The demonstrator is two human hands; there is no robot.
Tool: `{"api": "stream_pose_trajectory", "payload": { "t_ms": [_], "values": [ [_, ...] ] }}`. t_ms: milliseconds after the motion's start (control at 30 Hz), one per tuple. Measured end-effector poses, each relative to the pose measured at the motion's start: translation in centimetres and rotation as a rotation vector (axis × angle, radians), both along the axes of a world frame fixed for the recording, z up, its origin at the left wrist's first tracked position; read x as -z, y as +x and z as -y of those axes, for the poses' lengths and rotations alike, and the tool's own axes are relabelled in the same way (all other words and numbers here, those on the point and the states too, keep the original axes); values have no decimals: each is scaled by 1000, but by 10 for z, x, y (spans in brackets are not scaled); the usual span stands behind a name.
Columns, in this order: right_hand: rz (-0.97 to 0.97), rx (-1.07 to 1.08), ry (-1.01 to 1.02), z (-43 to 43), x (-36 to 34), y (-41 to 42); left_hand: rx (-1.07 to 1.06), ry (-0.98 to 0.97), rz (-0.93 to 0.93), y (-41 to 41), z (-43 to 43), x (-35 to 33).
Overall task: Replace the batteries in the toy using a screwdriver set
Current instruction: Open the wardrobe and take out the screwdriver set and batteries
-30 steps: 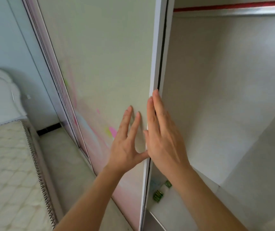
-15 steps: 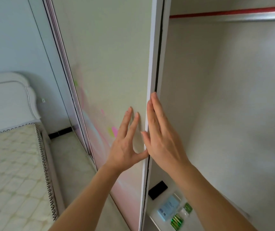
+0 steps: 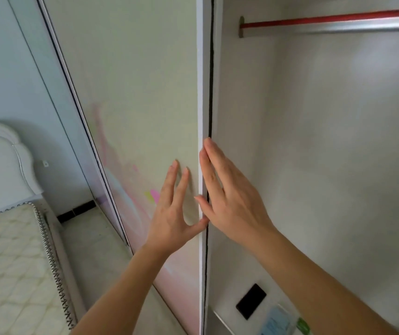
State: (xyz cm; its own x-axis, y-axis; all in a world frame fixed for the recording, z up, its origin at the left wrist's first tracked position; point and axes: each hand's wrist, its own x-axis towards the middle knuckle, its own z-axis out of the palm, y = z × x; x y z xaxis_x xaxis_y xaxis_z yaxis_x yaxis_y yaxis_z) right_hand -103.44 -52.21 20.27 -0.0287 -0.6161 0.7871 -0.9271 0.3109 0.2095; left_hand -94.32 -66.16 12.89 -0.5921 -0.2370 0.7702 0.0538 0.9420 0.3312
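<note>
My left hand lies flat with straight fingers on the front of the pale sliding wardrobe door. My right hand presses its straight fingers against the door's white edge. On the wardrobe shelf below lie a black flat case, a light blue pack and a green battery pack, partly hidden by my right forearm. No toy shows in the head view.
An open wardrobe compartment with white walls fills the right side, with a red and silver hanging rail near the top. A bed with a quilted mattress and white headboard stands at the left. A strip of floor runs between bed and wardrobe.
The door has slid left and the view shifted, so more of the compartment shows. The black case and blue pack came into sight on the shelf. Both hands stay on the door.
</note>
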Motion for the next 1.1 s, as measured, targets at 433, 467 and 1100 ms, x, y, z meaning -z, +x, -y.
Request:
{"api": "stream_pose_trajectory", "payload": {
  "t_ms": [433, 467, 1100],
  "values": [
    [-44, 66, 144, 81, -11, -5, -153, 21, 37, -3, 70, -5],
    [-45, 69, 156, 84, -12, -6, -163, 16, 40, -3, 73, -5],
    [290, 347, 282, -80, 108, -55, -55, -64, 299, 4, -52, 91]
  ]
}}
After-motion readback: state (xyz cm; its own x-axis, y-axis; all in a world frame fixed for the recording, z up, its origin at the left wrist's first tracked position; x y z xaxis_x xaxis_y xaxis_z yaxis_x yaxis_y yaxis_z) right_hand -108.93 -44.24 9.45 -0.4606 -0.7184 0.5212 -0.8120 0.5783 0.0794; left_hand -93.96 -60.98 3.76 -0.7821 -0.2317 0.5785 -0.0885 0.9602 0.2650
